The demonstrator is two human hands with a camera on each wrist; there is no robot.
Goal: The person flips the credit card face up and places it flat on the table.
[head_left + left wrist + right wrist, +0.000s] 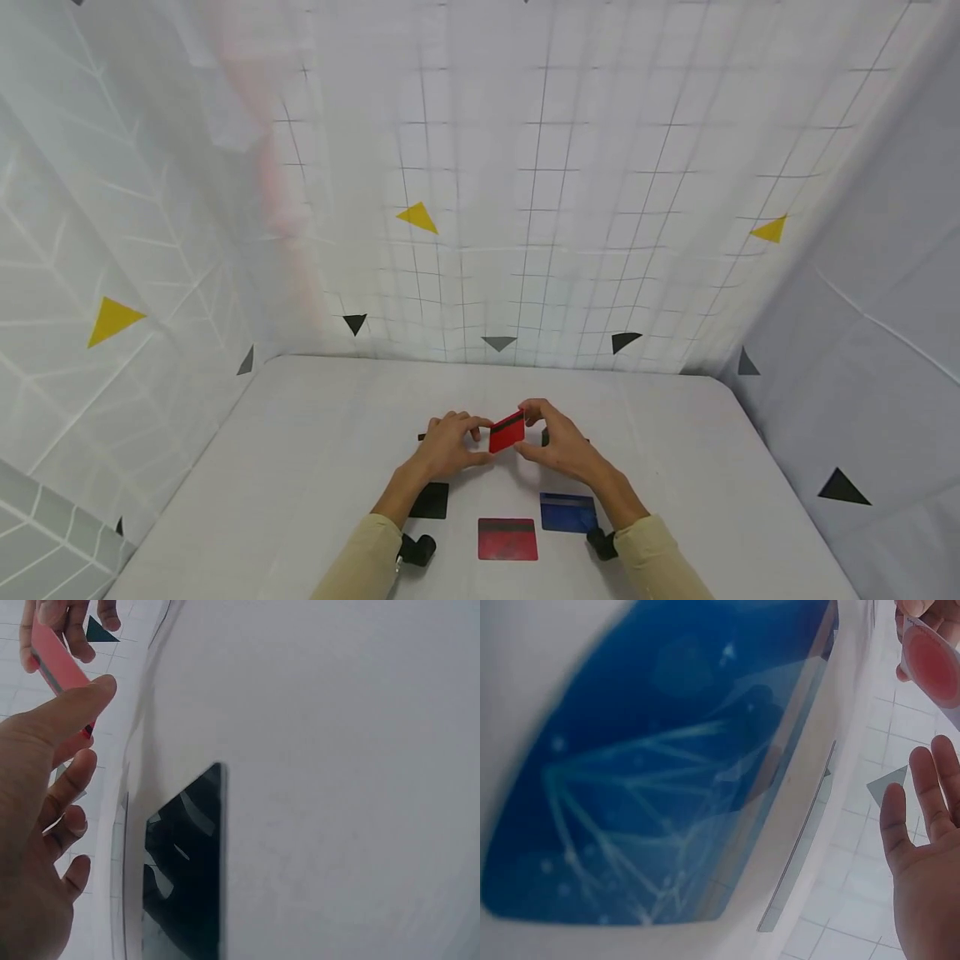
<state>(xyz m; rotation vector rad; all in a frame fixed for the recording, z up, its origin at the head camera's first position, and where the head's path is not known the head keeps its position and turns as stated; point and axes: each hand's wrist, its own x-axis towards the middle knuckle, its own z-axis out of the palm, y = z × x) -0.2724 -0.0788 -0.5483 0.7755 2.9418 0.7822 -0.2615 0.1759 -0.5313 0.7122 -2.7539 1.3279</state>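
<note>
Between both hands, above the white table, is a red card with a dark stripe facing the head camera. My left hand pinches its left edge by thumb and index finger. At the right edge, my right hand holds the upper and lower corners with index finger and thumb. In the right wrist view, the card's other face shows a red oval; the right hand's other fingers extend away from it. Below lie a black card, another red striped card and a blue card.
Dark items lie partly hidden behind both hands, one by the right fingers. Black wrist devices sit beneath the sleeves. The white table meets hanging white sheets with grid lines and yellow and black triangles.
</note>
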